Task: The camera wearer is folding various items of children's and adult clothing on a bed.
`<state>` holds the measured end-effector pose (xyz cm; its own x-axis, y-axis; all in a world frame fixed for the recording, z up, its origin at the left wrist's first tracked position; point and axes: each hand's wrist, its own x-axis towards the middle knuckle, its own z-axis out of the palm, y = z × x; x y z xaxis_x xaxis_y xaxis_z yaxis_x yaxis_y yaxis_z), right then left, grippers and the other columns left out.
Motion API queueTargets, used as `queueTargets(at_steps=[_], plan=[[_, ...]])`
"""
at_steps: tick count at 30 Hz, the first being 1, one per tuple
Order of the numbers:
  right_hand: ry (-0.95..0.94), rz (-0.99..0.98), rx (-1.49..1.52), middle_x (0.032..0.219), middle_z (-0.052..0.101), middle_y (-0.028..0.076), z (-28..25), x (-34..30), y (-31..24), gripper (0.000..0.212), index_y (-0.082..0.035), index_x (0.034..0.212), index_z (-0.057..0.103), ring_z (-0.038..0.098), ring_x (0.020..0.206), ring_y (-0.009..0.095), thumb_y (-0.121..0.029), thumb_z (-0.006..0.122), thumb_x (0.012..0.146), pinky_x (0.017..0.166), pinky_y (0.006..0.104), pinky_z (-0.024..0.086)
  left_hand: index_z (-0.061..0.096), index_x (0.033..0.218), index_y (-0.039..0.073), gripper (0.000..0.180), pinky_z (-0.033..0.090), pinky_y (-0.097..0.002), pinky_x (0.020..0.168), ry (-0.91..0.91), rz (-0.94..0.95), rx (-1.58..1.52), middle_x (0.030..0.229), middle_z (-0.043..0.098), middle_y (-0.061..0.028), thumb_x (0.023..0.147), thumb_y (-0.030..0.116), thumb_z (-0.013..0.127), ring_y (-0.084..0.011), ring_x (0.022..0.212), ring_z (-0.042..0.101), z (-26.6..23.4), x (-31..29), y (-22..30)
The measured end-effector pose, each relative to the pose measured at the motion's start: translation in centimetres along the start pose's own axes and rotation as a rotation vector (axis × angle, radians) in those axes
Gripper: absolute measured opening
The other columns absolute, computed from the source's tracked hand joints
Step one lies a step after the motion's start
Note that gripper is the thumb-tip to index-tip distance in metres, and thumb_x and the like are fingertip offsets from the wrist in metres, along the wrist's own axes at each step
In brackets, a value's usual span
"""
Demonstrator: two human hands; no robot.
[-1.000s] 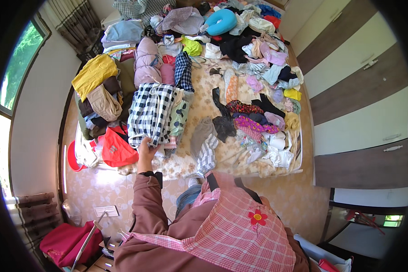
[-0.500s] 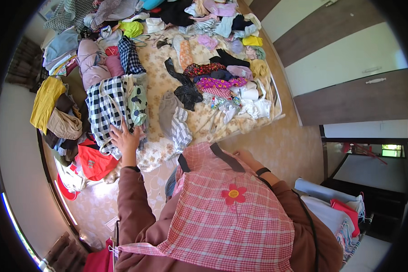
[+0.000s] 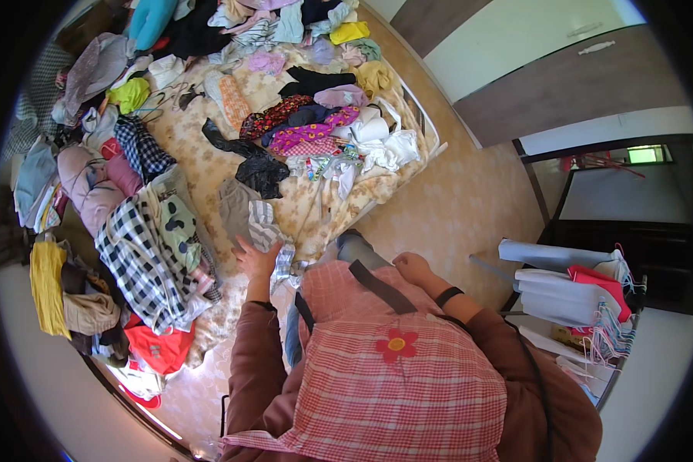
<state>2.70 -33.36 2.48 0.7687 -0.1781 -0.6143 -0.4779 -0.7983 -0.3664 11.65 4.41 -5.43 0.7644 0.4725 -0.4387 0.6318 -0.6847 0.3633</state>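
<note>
My left hand (image 3: 256, 260) is open, its fingers spread at the near end of a grey-and-white patterned cloth (image 3: 263, 219). A plain grey garment (image 3: 236, 206) lies against that cloth; whether my fingertips touch either one, I cannot tell. To the left sits a folded black-and-white checked garment (image 3: 140, 263), with a pale green cloth with dark spots (image 3: 179, 231) beside it. Over my lap, my right hand (image 3: 414, 268) hangs with its fingers curled in and nothing visible in them. I wear a red checked apron (image 3: 408, 393) with a flower on it.
The bed (image 3: 309, 214) carries heaps of clothes and a crumpled black plastic bag (image 3: 262, 175). A yellow garment (image 3: 48, 285) and a red one (image 3: 158, 346) lie at the left edge. At right stands a rack with hangers (image 3: 610, 335). A wardrobe (image 3: 547, 85) rises behind.
My left hand has left the checked garment and moved right to the grey and patterned cloths. The whole view has turned toward the right. My right hand stays over my lap.
</note>
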Motion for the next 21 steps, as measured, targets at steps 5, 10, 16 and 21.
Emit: queueTargets(at_steps=[5, 10, 16, 21], plan=[[-0.057, -0.029, -0.053, 0.091, 0.067, 0.016, -0.9, 0.6, 1.6, 0.024, -0.009, 0.091, 0.07, 0.064, 0.087, 0.032, -0.024, 0.055, 0.081, 0.078, 0.039, 0.05, -0.001, 0.148, 0.02, 0.122, 0.036, -0.0512, 0.1, -0.156, -0.147, 0.079, 0.144, 0.015, -0.0337, 0.059, 0.041, 0.081, -0.0499, 0.125, 0.033, 3.1, 2.3, 2.0], [-0.143, 0.014, -0.097, 0.09, 0.067, 0.017, -3.3, 4.1, 1.6, 0.023, -0.009, 0.092, 0.07, 0.064, 0.087, 0.031, -0.023, 0.055, 0.081, 0.078, 0.0391, 0.05, 0.038, 0.136, 0.011, 0.075, 0.043, -0.0438, 0.092, -0.073, -0.05, -0.228, 0.128, 0.043, -0.0273, 0.068, 0.024, 0.068, -0.0445, 0.107, 0.051, 4.0, 4.9, 1.0], [-0.29, 0.117, 0.063, 0.087, 0.067, 0.015, -4.8, 11.8, 1.6, 0.022, -0.01, 0.093, 0.07, 0.064, 0.082, 0.029, -0.021, 0.057, 0.08, 0.076, 0.0381, 0.05, 0.055, 0.114, 0.003, 0.041, 0.047, -0.0329, 0.081, -0.089, -0.141, -1.244, 0.104, 0.06, -0.0064, 0.074, 0.01, 0.057, -0.0184, 0.092, 0.057, -3.0, 10.8, 11.0], [-0.257, -0.058, 0.187, 0.08, 0.066, 0.012, -2.2, 18.9, 1.9, 0.02, -0.006, 0.093, 0.068, 0.064, 0.067, 0.024, -0.02, 0.058, 0.083, 0.063, 0.0347, 0.051, 0.054, 0.114, 0.004, 0.038, 0.048, -0.0319, 0.081, -0.097, -0.003, -1.441, 0.102, 0.06, -0.0053, 0.076, 0.006, 0.054, -0.0199, 0.092, 0.058, -11.7, 19.0, 18.5]])
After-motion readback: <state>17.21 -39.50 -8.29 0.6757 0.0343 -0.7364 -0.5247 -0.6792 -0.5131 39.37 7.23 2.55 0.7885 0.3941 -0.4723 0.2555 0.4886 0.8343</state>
